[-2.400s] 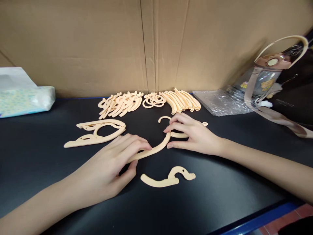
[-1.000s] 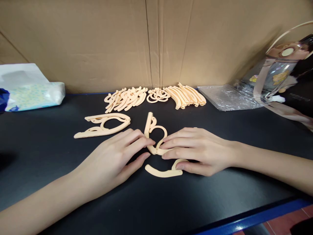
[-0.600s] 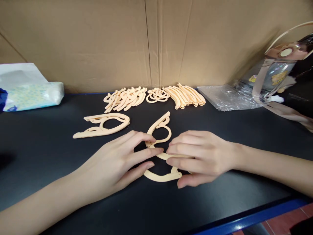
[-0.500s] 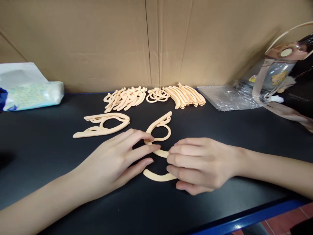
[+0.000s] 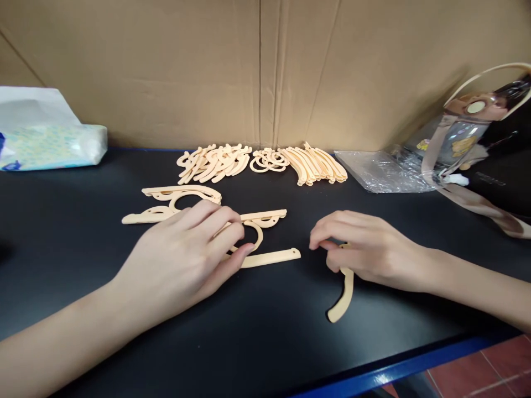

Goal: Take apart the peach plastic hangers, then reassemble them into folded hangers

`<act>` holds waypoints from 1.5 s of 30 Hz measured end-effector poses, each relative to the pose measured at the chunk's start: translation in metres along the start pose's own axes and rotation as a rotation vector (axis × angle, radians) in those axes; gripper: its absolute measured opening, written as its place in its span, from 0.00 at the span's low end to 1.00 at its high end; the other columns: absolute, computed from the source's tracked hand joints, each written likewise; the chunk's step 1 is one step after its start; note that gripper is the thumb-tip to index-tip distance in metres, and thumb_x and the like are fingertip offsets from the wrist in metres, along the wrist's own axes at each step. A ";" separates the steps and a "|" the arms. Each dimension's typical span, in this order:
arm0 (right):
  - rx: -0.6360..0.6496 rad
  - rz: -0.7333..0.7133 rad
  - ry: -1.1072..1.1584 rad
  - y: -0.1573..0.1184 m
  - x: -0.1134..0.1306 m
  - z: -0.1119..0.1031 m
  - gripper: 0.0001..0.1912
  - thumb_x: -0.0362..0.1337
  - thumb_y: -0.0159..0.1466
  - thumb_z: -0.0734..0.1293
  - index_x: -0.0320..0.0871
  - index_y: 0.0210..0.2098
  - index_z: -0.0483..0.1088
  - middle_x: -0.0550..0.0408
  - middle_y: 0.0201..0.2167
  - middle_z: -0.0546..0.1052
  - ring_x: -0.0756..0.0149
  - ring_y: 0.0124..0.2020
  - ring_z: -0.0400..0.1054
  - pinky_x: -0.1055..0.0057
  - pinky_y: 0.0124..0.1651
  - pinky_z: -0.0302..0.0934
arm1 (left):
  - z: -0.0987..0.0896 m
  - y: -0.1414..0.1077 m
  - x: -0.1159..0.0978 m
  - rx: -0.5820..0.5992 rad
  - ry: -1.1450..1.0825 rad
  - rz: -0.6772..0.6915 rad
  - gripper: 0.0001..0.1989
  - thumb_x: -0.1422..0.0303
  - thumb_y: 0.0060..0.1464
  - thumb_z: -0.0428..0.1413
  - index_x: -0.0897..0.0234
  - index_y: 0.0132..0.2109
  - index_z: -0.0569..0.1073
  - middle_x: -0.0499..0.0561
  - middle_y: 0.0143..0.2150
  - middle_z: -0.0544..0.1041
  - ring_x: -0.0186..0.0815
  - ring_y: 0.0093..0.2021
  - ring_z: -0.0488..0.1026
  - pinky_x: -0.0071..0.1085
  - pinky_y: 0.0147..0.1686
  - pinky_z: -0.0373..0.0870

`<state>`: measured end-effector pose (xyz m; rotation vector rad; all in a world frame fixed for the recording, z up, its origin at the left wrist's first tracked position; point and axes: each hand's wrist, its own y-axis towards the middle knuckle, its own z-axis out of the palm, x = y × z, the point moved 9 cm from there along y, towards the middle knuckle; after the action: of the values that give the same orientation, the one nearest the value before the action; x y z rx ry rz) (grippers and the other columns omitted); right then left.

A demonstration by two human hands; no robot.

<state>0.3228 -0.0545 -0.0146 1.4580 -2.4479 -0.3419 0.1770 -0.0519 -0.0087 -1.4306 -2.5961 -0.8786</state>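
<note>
My left hand [image 5: 194,249] is closed on the left end of a cream folding piece [image 5: 269,257], whose two arms and ring point right. The fingertips partly hide where they grip it. My right hand [image 5: 369,249] has its fingers curled on the upper end of a loose curved cream strip [image 5: 343,298], whose lower end points toward the table's front edge. A second assembled cream piece [image 5: 182,192] with two arms and a ring lies behind my left hand, which covers part of it.
Piles of cream strips [image 5: 224,163], rings [image 5: 269,160] and long arms [image 5: 317,164] lie at the back against a cardboard wall. A tissue pack [image 5: 53,145] stands left; a clear plastic bag [image 5: 373,168] and a strapped bottle [image 5: 464,130] are at right.
The folding piece has turned, its arms now pointing right in my left hand. My right hand has moved right, away from it, and the loose strip has moved right and turned.
</note>
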 end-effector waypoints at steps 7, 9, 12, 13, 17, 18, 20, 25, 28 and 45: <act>-0.006 0.364 -0.351 -0.031 -0.014 -0.020 0.25 0.57 0.65 0.64 0.45 0.23 0.62 0.57 0.19 0.68 0.67 0.19 0.63 0.68 0.22 0.50 | 0.003 0.019 -0.034 0.003 -0.243 -0.003 0.11 0.68 0.64 0.52 0.70 0.47 0.75 0.56 0.42 0.78 0.46 0.45 0.73 0.41 0.45 0.70; 0.025 0.376 -0.425 -0.033 -0.008 -0.016 0.27 0.60 0.63 0.64 0.45 0.21 0.63 0.57 0.18 0.68 0.66 0.19 0.63 0.67 0.21 0.48 | 0.010 0.024 -0.039 0.043 -0.218 -0.019 0.12 0.66 0.64 0.51 0.70 0.45 0.76 0.57 0.41 0.78 0.47 0.44 0.74 0.43 0.43 0.71; 0.056 0.370 -0.399 -0.029 -0.008 -0.010 0.15 0.46 0.65 0.68 0.44 0.26 0.69 0.55 0.24 0.73 0.63 0.25 0.69 0.68 0.24 0.52 | 0.021 0.029 -0.042 0.089 -0.240 -0.023 0.11 0.70 0.65 0.50 0.68 0.40 0.75 0.54 0.37 0.78 0.45 0.41 0.73 0.42 0.43 0.71; 0.072 0.364 -0.347 -0.026 -0.011 -0.008 0.10 0.40 0.65 0.68 0.43 0.28 0.70 0.55 0.27 0.74 0.63 0.28 0.70 0.68 0.26 0.55 | 0.022 0.029 -0.041 0.088 -0.277 -0.034 0.11 0.71 0.66 0.49 0.67 0.39 0.75 0.53 0.36 0.77 0.43 0.40 0.73 0.41 0.44 0.70; 0.138 0.293 -0.089 -0.007 -0.027 0.003 0.04 0.30 0.61 0.66 0.44 0.32 0.72 0.55 0.36 0.76 0.65 0.35 0.70 0.68 0.39 0.62 | 0.028 0.027 -0.028 0.074 -0.522 -0.151 0.08 0.71 0.67 0.47 0.65 0.40 0.70 0.51 0.36 0.75 0.37 0.38 0.72 0.34 0.39 0.69; 0.148 0.277 -0.031 -0.002 -0.031 0.005 0.04 0.29 0.60 0.66 0.44 0.32 0.71 0.54 0.38 0.76 0.64 0.36 0.70 0.67 0.41 0.62 | 0.029 0.026 -0.024 0.072 -0.574 -0.178 0.08 0.71 0.67 0.47 0.65 0.41 0.70 0.50 0.36 0.75 0.36 0.36 0.72 0.32 0.36 0.69; 0.151 0.261 0.091 0.004 -0.036 0.011 0.06 0.27 0.57 0.66 0.44 0.32 0.69 0.54 0.39 0.75 0.64 0.37 0.69 0.67 0.41 0.62 | 0.031 0.025 -0.020 0.077 -0.646 -0.211 0.06 0.70 0.67 0.47 0.64 0.42 0.69 0.48 0.36 0.75 0.34 0.34 0.71 0.31 0.33 0.67; 0.044 0.307 0.377 0.003 -0.040 0.012 0.10 0.23 0.54 0.64 0.44 0.31 0.63 0.57 0.35 0.72 0.68 0.35 0.66 0.71 0.40 0.61 | 0.031 0.022 -0.025 0.095 -0.751 -0.154 0.03 0.72 0.65 0.50 0.63 0.43 0.69 0.47 0.35 0.74 0.32 0.33 0.71 0.28 0.34 0.66; 0.026 0.392 0.541 -0.006 -0.042 0.011 0.08 0.25 0.58 0.64 0.44 0.33 0.63 0.58 0.33 0.72 0.69 0.34 0.66 0.72 0.38 0.61 | 0.026 0.021 -0.034 0.099 -0.787 -0.062 0.05 0.73 0.66 0.49 0.63 0.44 0.69 0.48 0.38 0.76 0.33 0.36 0.73 0.28 0.37 0.67; 0.198 0.380 0.703 -0.010 -0.027 0.027 0.18 0.40 0.73 0.58 0.43 0.27 0.56 0.65 0.22 0.53 0.76 0.23 0.48 0.75 0.27 0.46 | 0.034 0.016 -0.030 0.138 -0.774 -0.102 0.08 0.68 0.65 0.53 0.59 0.51 0.64 0.41 0.35 0.76 0.25 0.24 0.70 0.23 0.24 0.61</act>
<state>0.3340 -0.0337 -0.0464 0.9133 -2.1194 0.4331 0.2140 -0.0508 -0.0389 -1.8891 -3.1813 -0.1260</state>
